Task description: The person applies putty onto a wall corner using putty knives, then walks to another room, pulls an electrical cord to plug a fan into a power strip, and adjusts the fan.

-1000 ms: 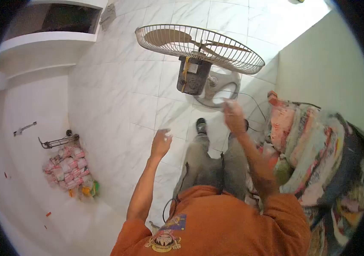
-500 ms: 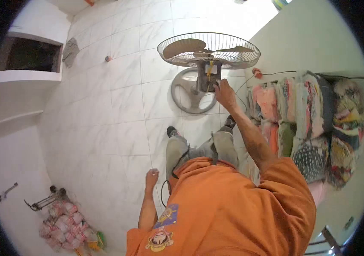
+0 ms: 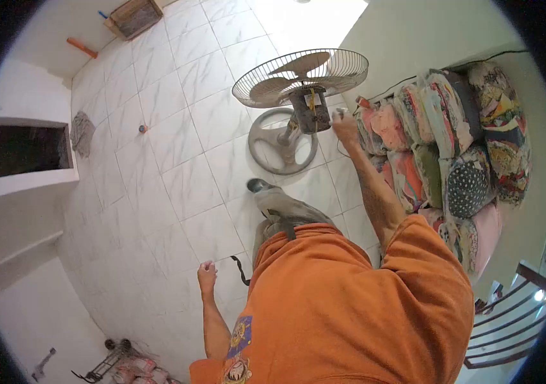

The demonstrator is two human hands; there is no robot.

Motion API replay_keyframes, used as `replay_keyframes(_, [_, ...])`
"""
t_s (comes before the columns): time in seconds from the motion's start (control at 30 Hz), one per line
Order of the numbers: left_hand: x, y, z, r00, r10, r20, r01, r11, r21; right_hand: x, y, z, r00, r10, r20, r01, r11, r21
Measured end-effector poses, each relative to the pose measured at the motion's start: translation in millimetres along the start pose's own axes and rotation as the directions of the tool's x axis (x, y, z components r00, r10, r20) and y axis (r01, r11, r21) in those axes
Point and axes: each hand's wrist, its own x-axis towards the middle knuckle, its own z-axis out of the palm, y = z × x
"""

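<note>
A pedestal fan (image 3: 300, 77) with a wire guard and brown blades stands ahead of me on a round spoked base (image 3: 284, 142). Its dark motor housing (image 3: 310, 110) faces me, with a pale label and a yellow strip on its back. My right hand (image 3: 345, 126) is just right of the housing, a narrow gap apart, its fingers curled together. Whether something small is between them I cannot make out. At my left side, my left hand (image 3: 207, 276) hangs over the floor with its fingers curled in and nothing visible in it.
Bags of folded cloth (image 3: 442, 128) are stacked along the right wall, with a cable behind them. A grey rag (image 3: 82, 134) and a small round object (image 3: 143, 128) lie on the tiled floor (image 3: 177, 185). A hand cart (image 3: 110, 361) stands lower left, a slatted rack (image 3: 506, 333) lower right.
My right hand has come off the back of the motor housing and is now to its right. The view has turned and my legs have shifted. My left hand remains at my side.
</note>
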Motion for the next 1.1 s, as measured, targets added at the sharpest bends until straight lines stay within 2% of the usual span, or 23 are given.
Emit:
replay_keyframes(0.03, [7.1, 5.6, -4.6, 1.0, 0.009, 0.014, -0.009, 1.0, 0.0, 2.5, -8.5, -6.7, 0.988, 0.152, 0.007, -0.15, 0.961, 0.234])
replay_keyframes(0.07, [14.2, 11.8, -9.6, 0.999, 0.019, 0.027, -0.019, 1.0, 0.0, 7.0, -27.5, -15.1, 0.938, 0.337, 0.08, -0.306, 0.699, 0.646])
replay_keyframes(0.1, [20.1, 17.9, -15.9, 0.999, 0.016, 0.041, -0.016, 1.0, -0.003, 11.2, -36.9, -15.6, 0.864, 0.452, 0.222, -0.363, 0.252, 0.897])
replay_keyframes(0.13, [26.6, 27.0, -24.3, 0.998, 0.019, 0.054, -0.019, 1.0, -0.003, 14.5, -42.9, -12.6, 0.889, 0.386, 0.247, -0.319, 0.136, 0.938])
replay_keyframes(0.2, [46.8, 40.4, -40.3, 0.998, 0.038, 0.051, -0.035, 0.998, -0.054, 34.2, -63.2, -0.9, 0.757, 0.549, 0.355, -0.434, 0.015, 0.901])
replay_keyframes(0.23, [58.7, 44.0, -50.0, 0.998, 0.017, 0.062, -0.017, 1.0, -0.007, 46.3, -74.7, 5.2, 0.677, 0.611, 0.41, -0.479, -0.057, 0.876])
replay_keyframes(0.27, [71.8, 52.4, -62.9, 0.998, -0.003, 0.068, 0.0, 0.999, 0.042, 48.9, -87.6, 9.3, 0.653, 0.629, 0.422, -0.426, -0.156, 0.891])
replay_keyframes(0.37, [85.9, 96.2, -89.2, 1.0, -0.009, 0.028, 0.007, 0.998, 0.057, 66.9, -65.0, 40.7, 0.59, 0.742, 0.318, -0.4, -0.074, 0.913])
replay_keyframes(0.4, [97.9, 111.9, -96.5, 0.992, 0.126, 0.013, -0.127, 0.984, 0.126, 64.4, -90.2, 27.4, 0.626, 0.726, 0.285, -0.316, -0.098, 0.944])
replay_keyframes(0.5, [141.1, 180.3, -98.7, 0.864, 0.504, 0.013, -0.482, 0.817, 0.316, 69.6, -98.2, 32.7, 0.618, 0.775, 0.131, -0.255, 0.04, 0.966])
replay_keyframes(0.57, [131.2, 304.5, -80.9, 0.717, 0.696, 0.045, -0.641, 0.632, 0.435, 81.1, -85.3, 34.6, 0.511, 0.846, 0.153, -0.397, 0.075, 0.915])
replay_keyframes(0.63, [111.3, 414.3, -52.9, 0.689, 0.715, 0.12, -0.721, 0.657, 0.222, 80.1, -92.9, 31.6, 0.484, 0.858, 0.173, -0.416, 0.051, 0.908])
replay_keyframes(0.67, [120.4, 457.4, -36.6, 0.282, 0.924, 0.257, -0.88, 0.142, 0.453, 78.8, -113.6, 24.5, 0.518, 0.836, 0.178, -0.353, 0.02, 0.935])
replay_keyframes(0.7, [116.3, 490.0, -12.8, 0.316, 0.928, 0.195, -0.919, 0.248, 0.307, 78.8, -123.7, 19.1, 0.521, 0.834, 0.181, -0.339, 0.008, 0.941])
replay_keyframes(0.73, [101.8, 530.1, 9.3, 0.101, 0.971, 0.219, -0.957, 0.035, 0.287, 78.3, -128.1, 17.8, 0.522, 0.834, 0.18, -0.327, 0.001, 0.945])
replay_keyframes(0.77, [88.6, 561.3, 33.5, 0.013, 0.957, 0.289, -0.966, -0.063, 0.252, 79.1, -108.5, 26.6, 0.496, 0.848, 0.188, -0.363, 0.006, 0.932])
replay_keyframes(0.8, [79.5, 583.6, 57.7, -0.026, 0.923, 0.384, -0.969, -0.118, 0.217, 79.6, -85.6, 37.3, 0.469, 0.861, 0.195, -0.399, 0.009, 0.917])
replay_keyframes(0.83, [77.0, 599.4, 84.5, -0.122, 0.873, 0.472, -0.952, -0.237, 0.192, 82.9, -70.4, 44.3, 0.442, 0.874, 0.2, -0.435, 0.014, 0.9])
replay_keyframes(0.87, [78.9, 610.9, 113.8, -0.21, 0.826, 0.523, -0.914, -0.356, 0.195, 92.8, -118.6, 23.4, 0.335, 0.922, 0.194, -0.482, -0.009, 0.876])
replay_keyframes(0.9, [80.1, 616.1, 135.5, -0.287, 0.766, 0.575, -0.862, -0.468, 0.193, 91.8, -115.9, 30.9, 0.365, 0.918, 0.153, -0.432, 0.021, 0.902])
replay_keyframes(0.97, [72.5, 627.8, 154.2, -0.332, 0.729, 0.598, -0.857, -0.498, 0.132, 85.3, -81.0, 49.0, 0.423, 0.904, 0.064, -0.323, 0.084, 0.943])
replay_keyframes(1.07, [75.3, 638.8, 169.9, -0.395, 0.668, 0.63, -0.819, -0.567, 0.089, 74.3, -71.3, 47.3, 0.348, 0.936, 0.056, -0.286, 0.049, 0.957])
replay_keyframes(1.1, [80.1, 644.5, 171.1, -0.413, 0.649, 0.639, -0.799, -0.595, 0.087, 65.8, -50.6, 56.3, 0.397, 0.918, -0.018, -0.188, 0.1, 0.977])
